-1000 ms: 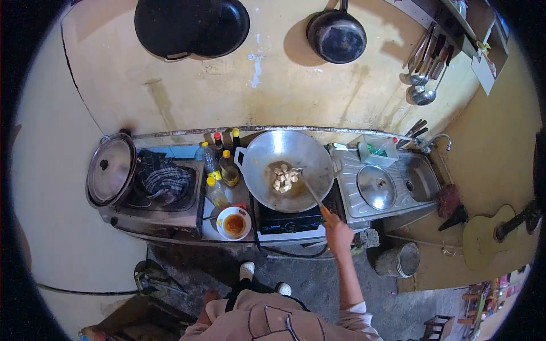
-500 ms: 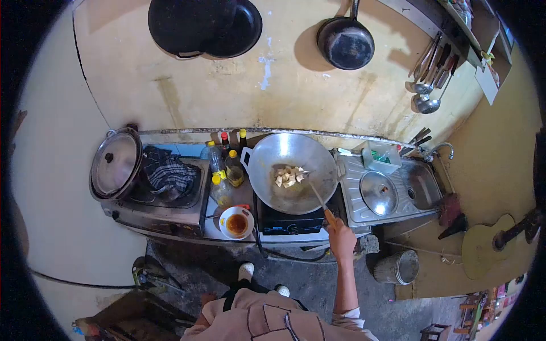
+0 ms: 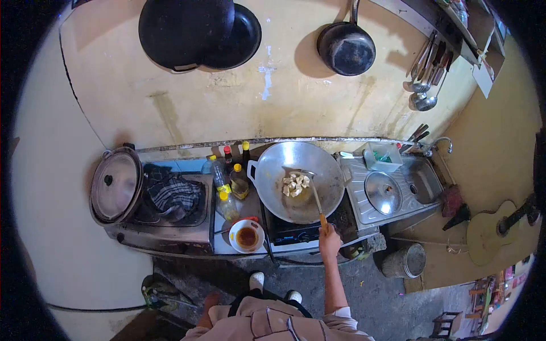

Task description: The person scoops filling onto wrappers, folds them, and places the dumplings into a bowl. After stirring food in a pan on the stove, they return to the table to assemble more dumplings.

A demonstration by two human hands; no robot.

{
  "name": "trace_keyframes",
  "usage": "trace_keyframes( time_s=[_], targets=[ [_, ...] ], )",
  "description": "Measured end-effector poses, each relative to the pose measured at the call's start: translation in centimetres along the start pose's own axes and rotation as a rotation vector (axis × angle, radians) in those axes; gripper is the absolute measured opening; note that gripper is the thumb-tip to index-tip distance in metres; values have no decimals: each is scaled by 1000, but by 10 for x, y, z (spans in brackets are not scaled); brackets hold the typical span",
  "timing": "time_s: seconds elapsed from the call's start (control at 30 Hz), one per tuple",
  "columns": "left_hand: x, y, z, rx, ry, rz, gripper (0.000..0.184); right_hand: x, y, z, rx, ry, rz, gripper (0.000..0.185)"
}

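Note:
My right hand (image 3: 330, 241) is closed round the wooden handle of a metal spatula (image 3: 318, 202). The spatula's head rests in a large metal wok (image 3: 273, 193) on a black stove (image 3: 296, 234), against pale, chunky food pieces (image 3: 296, 184) in the middle of the wok. Part of my left hand (image 3: 211, 300) shows low beside my body, away from the counter; its fingers cannot be made out. A white bowl (image 3: 260, 228) with brown sauce stands left of the stove, in front of several bottles (image 3: 239, 184) with yellow or red caps.
At the left, a lidded pot (image 3: 114, 184) and a checked cloth (image 3: 176, 196) lie on another stove. On the right are a sink (image 3: 424, 182), a metal lid (image 3: 384, 193) and a plastic box (image 3: 382, 156). A bucket (image 3: 405, 261) stands below, near a guitar (image 3: 483, 238). Pans (image 3: 347, 48) hang above.
My right hand has drawn the spatula into a more upright line, its head now at the upper edge of the food pieces. The view has shifted, so the counter sits lower.

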State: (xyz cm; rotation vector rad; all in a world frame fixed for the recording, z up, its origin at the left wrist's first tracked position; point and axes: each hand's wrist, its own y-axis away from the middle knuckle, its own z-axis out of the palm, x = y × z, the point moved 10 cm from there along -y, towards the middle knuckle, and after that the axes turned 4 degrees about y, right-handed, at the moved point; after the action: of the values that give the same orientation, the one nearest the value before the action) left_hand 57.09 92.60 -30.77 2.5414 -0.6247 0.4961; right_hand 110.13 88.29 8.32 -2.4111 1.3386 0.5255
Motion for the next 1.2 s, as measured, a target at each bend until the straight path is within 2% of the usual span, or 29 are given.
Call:
trace_keyframes(
  time_s=[0.07, 0.1, 0.2, 0.3, 0.43, 0.57, 0.67, 0.73, 0.8, 0.87, 0.93, 0.97, 1.0, 1.03, 1.07, 1.1, 1.13, 1.2],
  targets=[
    [4, -4, 3, 13, -175, 124, 20, 4, 9, 6, 61, -55, -6, 28],
    [-7, -1, 4, -34, -210, -10, 18, 5, 12, 8, 89, -82, -11, 28],
    [12, 16, -20, 183, -164, 175, 19, 8, 18, 22, 20, -4, 27, 28],
    [1, 29, -21, 122, 369, -149, 22, 6, 20, 31, -38, -13, -24, 30],
    [22, 79, 8, 42, 18, -105, 25, 12, 20, 28, -41, -106, -148, 41],
    [18, 151, 48, 37, 182, -318, 24, 34, 18, 9, 94, -270, -275, 49],
    [6, 205, 80, 41, 272, -483, 24, 57, 38, -27, 140, -406, -248, 47],
    [-1, 243, 96, 44, 298, -579, 24, 78, 65, -45, 124, -539, -185, 38],
    [-8, 273, 108, 53, 320, -648, 24, 124, 104, -45, 172, -680, -182, 34],
    [-17, 295, 120, 69, 339, -695, 24, 185, 151, -22, 192, -463, -213, 30],
    [-22, 313, 121, 85, 352, -723, 24, 275, 212, 37, 4, -277, -109, 27],
    [-25, 320, 120, 91, 365, -725, 24, 323, 258, 58, 0, -75, -109, 22],
    [-27, 326, 117, 99, 368, -728, 24, 377, 309, 109, -304, 159, -277, 19],
    [-26, 332, 112, 107, 375, -725, 24, 467, 369, 169, -579, 303, -202, 21],
    [-31, 335, 112, 120, 383, -703, 25, 464, 440, 143, -1006, 492, -313, 25],
    [-28, 339, 103, 138, 389, -668, 25, 523, 508, 177, -1018, 796, -499, 19],
    [-24, 342, 93, 176, 395, -593, 24, 591, 528, 190, -945, 676, -226, 19],
    [-21, 351, 74, 241, 396, -438, 24, 632, 589, 127, -774, 412, 314, 20]
  ],
)
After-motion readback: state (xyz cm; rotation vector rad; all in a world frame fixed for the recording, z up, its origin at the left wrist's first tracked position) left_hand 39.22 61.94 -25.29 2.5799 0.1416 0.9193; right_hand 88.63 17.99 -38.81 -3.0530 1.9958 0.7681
